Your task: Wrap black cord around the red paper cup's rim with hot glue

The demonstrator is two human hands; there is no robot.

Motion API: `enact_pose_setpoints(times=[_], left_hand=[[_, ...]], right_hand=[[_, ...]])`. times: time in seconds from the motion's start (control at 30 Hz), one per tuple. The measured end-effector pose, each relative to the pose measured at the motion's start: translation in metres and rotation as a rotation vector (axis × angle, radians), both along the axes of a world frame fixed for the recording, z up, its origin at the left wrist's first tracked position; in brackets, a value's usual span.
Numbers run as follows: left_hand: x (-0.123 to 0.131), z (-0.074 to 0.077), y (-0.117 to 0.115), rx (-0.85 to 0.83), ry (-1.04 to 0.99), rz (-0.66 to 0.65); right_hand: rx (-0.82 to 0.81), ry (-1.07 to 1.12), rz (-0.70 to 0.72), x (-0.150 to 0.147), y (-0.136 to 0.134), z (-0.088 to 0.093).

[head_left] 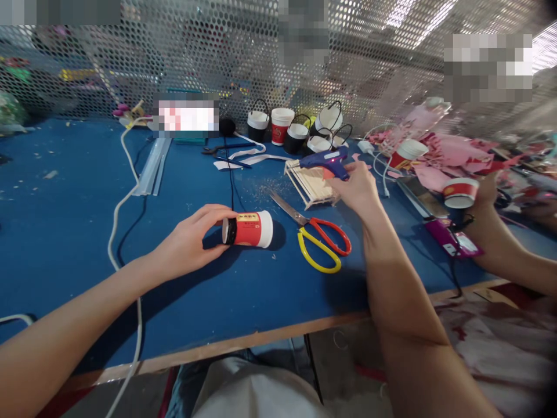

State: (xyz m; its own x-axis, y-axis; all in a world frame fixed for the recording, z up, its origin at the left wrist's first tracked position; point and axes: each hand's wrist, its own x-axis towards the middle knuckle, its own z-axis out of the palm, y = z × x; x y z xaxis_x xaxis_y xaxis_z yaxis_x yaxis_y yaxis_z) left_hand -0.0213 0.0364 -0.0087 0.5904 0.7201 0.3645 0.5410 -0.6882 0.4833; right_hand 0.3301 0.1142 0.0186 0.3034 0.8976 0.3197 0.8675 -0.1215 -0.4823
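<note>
My left hand (187, 241) grips the bottom end of a red paper cup (253, 230) lying on its side, its white rim facing right. Black cord (232, 180) is wound round that end and runs back across the table to a dark ball of cord (227, 127). My right hand (360, 188) is closed round the handle of a blue glue gun (324, 159), which is at a small rack of pale wooden sticks (310, 184). Between my hands lie scissors (314, 231) with one red and one yellow handle loop.
Several paper cups (297, 138), some black-wrapped with handles, stand along the back by a perforated metal screen (195, 58). Clear glue sticks (153, 167) and a white cable (115, 226) lie left. At right, a co-worker's hand (485, 194) holds another cup near pink scraps (456, 154).
</note>
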Motion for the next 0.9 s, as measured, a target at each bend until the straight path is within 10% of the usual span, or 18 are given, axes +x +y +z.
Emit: enact_pose_setpoints(times=[0.4,0.9], left_hand=[[0.003,-0.001,-0.003,-0.112,-0.125,-0.052],[0.001,0.001,-0.003,-0.269,-0.176,-0.072]], right_hand=[[-0.101,0.681,0.564,-0.062,-0.053,0.048],[-0.237,0.791,0.735,-0.075,-0.077,0.023]])
